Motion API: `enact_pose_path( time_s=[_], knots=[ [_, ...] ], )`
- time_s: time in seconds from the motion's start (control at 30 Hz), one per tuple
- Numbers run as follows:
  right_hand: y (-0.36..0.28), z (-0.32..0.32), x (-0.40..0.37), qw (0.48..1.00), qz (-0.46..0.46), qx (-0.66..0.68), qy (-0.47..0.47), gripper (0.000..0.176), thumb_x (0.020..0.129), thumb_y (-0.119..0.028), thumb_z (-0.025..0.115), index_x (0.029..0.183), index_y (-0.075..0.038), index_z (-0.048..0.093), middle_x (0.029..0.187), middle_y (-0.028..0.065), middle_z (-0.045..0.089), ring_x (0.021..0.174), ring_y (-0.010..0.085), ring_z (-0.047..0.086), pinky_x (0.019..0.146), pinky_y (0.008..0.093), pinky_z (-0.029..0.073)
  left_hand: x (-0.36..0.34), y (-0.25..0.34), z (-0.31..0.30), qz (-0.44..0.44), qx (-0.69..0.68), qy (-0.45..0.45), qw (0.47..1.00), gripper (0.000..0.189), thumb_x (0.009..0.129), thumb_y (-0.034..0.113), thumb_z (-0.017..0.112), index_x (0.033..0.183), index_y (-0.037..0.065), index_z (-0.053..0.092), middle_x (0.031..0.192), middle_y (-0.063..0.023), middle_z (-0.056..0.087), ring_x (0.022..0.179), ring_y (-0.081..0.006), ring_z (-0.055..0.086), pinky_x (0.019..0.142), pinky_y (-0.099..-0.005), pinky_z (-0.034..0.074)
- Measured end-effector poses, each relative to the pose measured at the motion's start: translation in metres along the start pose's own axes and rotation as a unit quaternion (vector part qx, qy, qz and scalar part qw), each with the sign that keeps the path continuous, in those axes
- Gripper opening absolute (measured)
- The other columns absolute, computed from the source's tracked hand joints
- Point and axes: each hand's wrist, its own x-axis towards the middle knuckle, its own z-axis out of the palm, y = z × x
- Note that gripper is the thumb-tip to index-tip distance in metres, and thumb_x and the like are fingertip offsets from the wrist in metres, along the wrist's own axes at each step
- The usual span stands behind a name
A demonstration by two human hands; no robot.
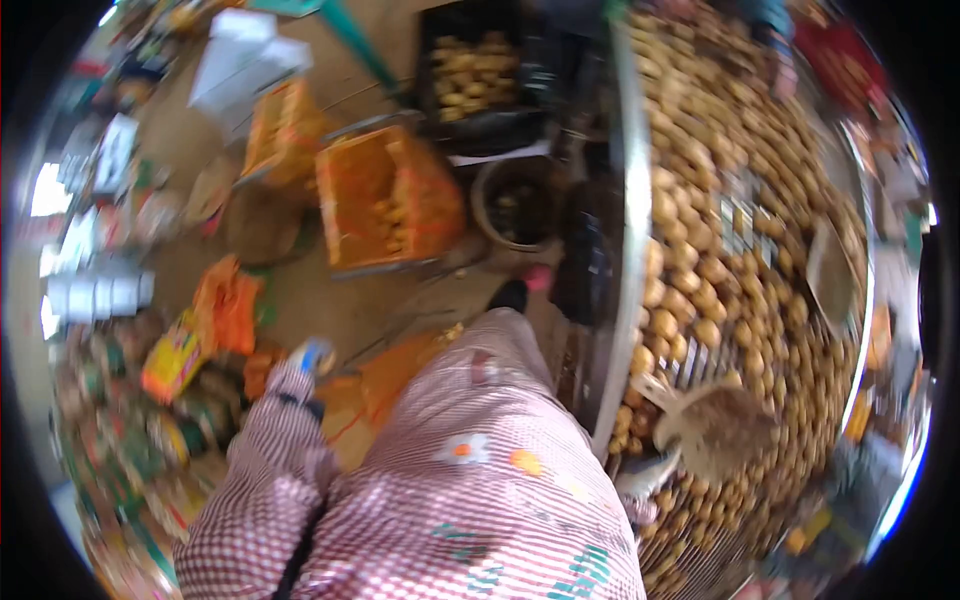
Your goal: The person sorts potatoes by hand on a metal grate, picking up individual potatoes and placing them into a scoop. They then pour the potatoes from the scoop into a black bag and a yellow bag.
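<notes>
Gloved right hand (712, 428), fingers splayed wide, over round tan potatoes (700, 250); left hand (312, 357) blurred, grip unclear.

garment (470, 480): pink-white check, flower prints | crate (385, 200): orange | potatoes (720, 250): tan-yellow | bin (500, 125): black

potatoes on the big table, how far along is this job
Done: the black crate and the orange crate on the floor each hold some potatoes. In hand: the right hand, blurred, is over the pile at the near edge of the table. The left hand hangs beside the floor clutter, its grip unclear. Left: most potatoes cover the table, so much seems to remain.
</notes>
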Motion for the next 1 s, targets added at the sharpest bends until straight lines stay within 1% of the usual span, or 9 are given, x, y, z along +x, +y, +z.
enact_pose_path(
  time_s=[0.1,0.17,0.27,0.4,0.5,0.53,0.6,0.73,1.0],
  knots=[
    [0.036,-0.031,0.026,0.946,-0.22,-0.236,0.001,0.047,0.094,-0.011,0.062,0.139,-0.004,0.052,0.14,0.0145,0.056,0.124,0.0322,0.055,0.107,0.0456,0.045,-0.027,0.014,0.025,-0.057,-0.027,-0.189,0.98,0.014,0.089,0.018,0.063,0.096,0.007,0.067,0.088,-0.0106,0.067,0.084,-0.0258,0.067,0.07,-0.0364,0.054],
    [0.019,-0.013,0.009,0.96,-0.222,-0.172,0.012,0.047,0.092,-0.013,0.064,0.137,-0.005,0.052,0.133,0.0156,0.055,0.122,0.0338,0.054,0.106,0.0462,0.045,-0.047,0.034,0.031,-0.143,-0.097,-0.28,0.944,0.018,0.09,0.02,0.063,0.101,0.006,0.066,0.091,-0.0096,0.068,0.086,-0.0249,0.067,0.071,-0.0362,0.055],
    [-0.022,0.022,-0.012,0.979,-0.006,0.201,-0.015,0.045,0.095,-0.028,0.065,0.133,-0.006,0.053,0.133,0.0136,0.056,0.119,0.029,0.056,0.101,0.0463,0.048,-0.04,0.059,0.01,-0.143,-0.073,-0.341,0.926,0.025,0.092,0.022,0.063,0.11,0.005,0.065,0.097,-0.008,0.069,0.09,-0.0234,0.067,0.073,-0.036,0.055],
    [0.009,-0.004,0.016,0.95,0.05,0.303,-0.056,0.036,0.099,-0.024,0.059,0.129,-0.005,0.058,0.127,0.0117,0.064,0.117,0.0251,0.061,0.101,0.0417,0.05,0.05,0.103,-0.054,-0.048,0.002,-0.29,0.956,0.035,0.095,0.025,0.063,0.121,0.003,0.063,0.104,-0.006,0.07,0.094,-0.0214,0.068,0.076,-0.0356,0.056],
    [-0.019,0.004,-0.01,0.949,-0.048,0.31,0.01,0.032,0.094,-0.024,0.068,0.12,-0.007,0.062,0.113,0.0067,0.066,0.108,0.0202,0.062,0.096,0.0385,0.051,0.13,0.159,-0.093,0.085,-0.216,-0.177,0.956,0.039,0.098,0.03,0.063,0.127,0.004,0.062,0.107,-0.0068,0.07,0.095,-0.015,0.066,0.073,-0.0295,0.054],
    [-0.041,0.002,-0.025,0.963,-0.04,0.266,0.0,0.034,0.094,-0.027,0.067,0.119,-0.006,0.061,0.112,0.0068,0.065,0.106,0.0186,0.062,0.095,0.0368,0.051,0.134,0.233,-0.12,0.022,-0.325,-0.156,0.933,0.04,0.099,0.032,0.063,0.128,0.004,0.061,0.107,-0.0076,0.069,0.094,-0.0123,0.065,0.071,-0.0265,0.052],
    [-0.042,-0.002,-0.024,0.962,-0.045,0.269,-0.019,0.047,0.094,-0.032,0.07,0.126,-0.001,0.055,0.115,0.0086,0.065,0.102,0.0167,0.062,0.089,0.0321,0.052,0.139,0.344,-0.146,0.16,-0.3,-0.134,0.931,0.045,0.102,0.036,0.059,0.138,0.01,0.054,0.117,-0.0077,0.066,0.096,-0.0154,0.065,0.071,-0.0235,0.05],
    [-0.052,-0.009,-0.033,0.946,-0.091,0.298,-0.096,0.049,0.096,-0.032,0.068,0.13,0.001,0.054,0.116,0.0095,0.065,0.101,0.0143,0.061,0.089,0.0302,0.051,0.106,0.522,-0.139,0.262,-0.379,-0.331,0.824,0.065,0.101,0.04,0.058,0.154,0.01,0.034,0.129,-0.0094,0.06,0.098,-0.0151,0.065,0.071,-0.0226,0.051],
    [-0.048,-0.074,-0.082,0.933,-0.164,0.296,-0.12,0.081,0.092,-0.021,0.072,0.156,-0.003,0.026,0.15,0.0133,0.044,0.137,0.0208,0.043,0.115,0.0347,0.033,0.06,0.635,-0.032,0.317,-0.305,-0.478,0.76,0.044,0.103,0.03,0.053,0.137,0.003,0.052,0.132,-0.0115,0.061,0.101,-0.0199,0.066,0.074,-0.0318,0.057]
  ],
)
